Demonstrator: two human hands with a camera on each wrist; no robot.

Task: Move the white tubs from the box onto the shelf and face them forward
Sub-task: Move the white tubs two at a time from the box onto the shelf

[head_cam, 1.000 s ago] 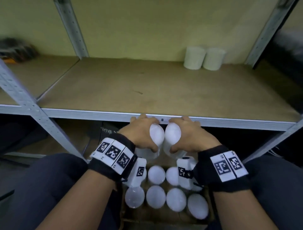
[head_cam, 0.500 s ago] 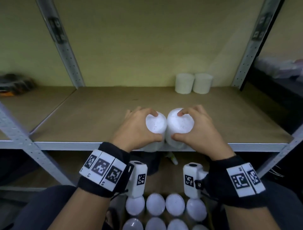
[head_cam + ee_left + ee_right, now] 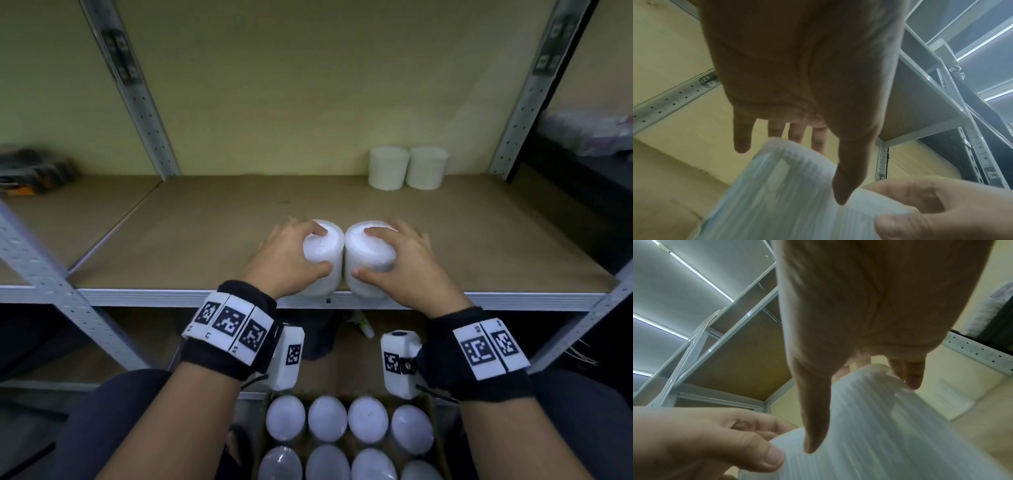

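My left hand [image 3: 291, 255] grips a white ribbed tub [image 3: 325, 250] by its lid, and my right hand [image 3: 399, 265] grips a second white tub [image 3: 368, 253] beside it. Both tubs are upright and side by side over the front edge of the brown shelf [image 3: 205, 240]. Whether they rest on the board I cannot tell. In the left wrist view my left hand [image 3: 797, 162] has fingers and thumb round the tub [image 3: 781, 199]. In the right wrist view my right hand [image 3: 859, 402] holds its tub [image 3: 869, 426] the same way. Two more white tubs [image 3: 407, 168] stand at the shelf's back right.
A cardboard box [image 3: 435, 404] with several white tubs [image 3: 346, 438] sits below between my knees. Grey metal uprights [image 3: 137, 96] frame the shelf, with a metal front rail [image 3: 154, 296]. Dark clutter [image 3: 30, 171] lies on the neighbouring shelf at far left.
Both hands have lifted their tubs up from just above the box and carried them forward over the shelf's front edge.
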